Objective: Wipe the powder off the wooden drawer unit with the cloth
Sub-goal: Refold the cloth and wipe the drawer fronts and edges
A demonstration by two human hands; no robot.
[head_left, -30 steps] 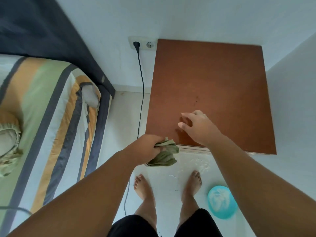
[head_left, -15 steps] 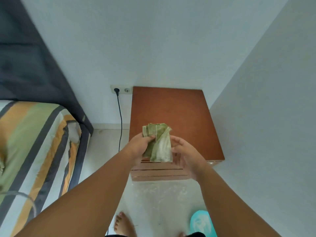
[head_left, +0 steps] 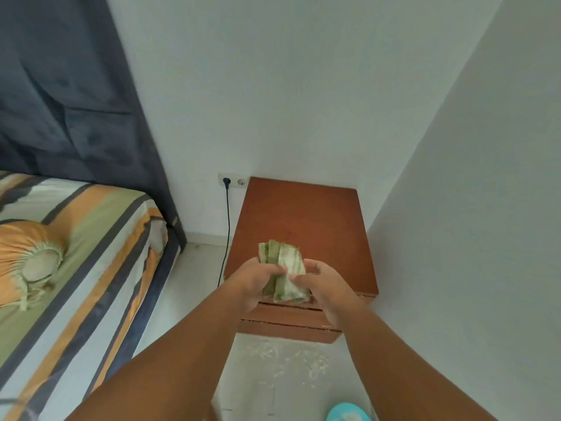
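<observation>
The wooden drawer unit (head_left: 306, 217) stands in the corner between two white walls, its brown top bare and its drawer fronts partly hidden behind my hands. A green cloth (head_left: 283, 270), bunched and dusted with white, is held up in front of the unit. My left hand (head_left: 253, 282) grips its left side and my right hand (head_left: 329, 287) pinches its right side. White powder lies scattered on the floor (head_left: 285, 363) just in front of the unit.
A bed with a striped cover (head_left: 76, 262) and an orange bolster (head_left: 27, 256) fills the left. A dark curtain (head_left: 66, 95) hangs behind it. A black cable (head_left: 227, 226) runs down from the wall socket (head_left: 233, 181). A turquoise bowl (head_left: 347, 414) sits on the floor at bottom right.
A second ago my left hand held the cloth low at the unit's front edge and my right hand touched the top. Both hands now hold the cloth, and the view has pulled back.
</observation>
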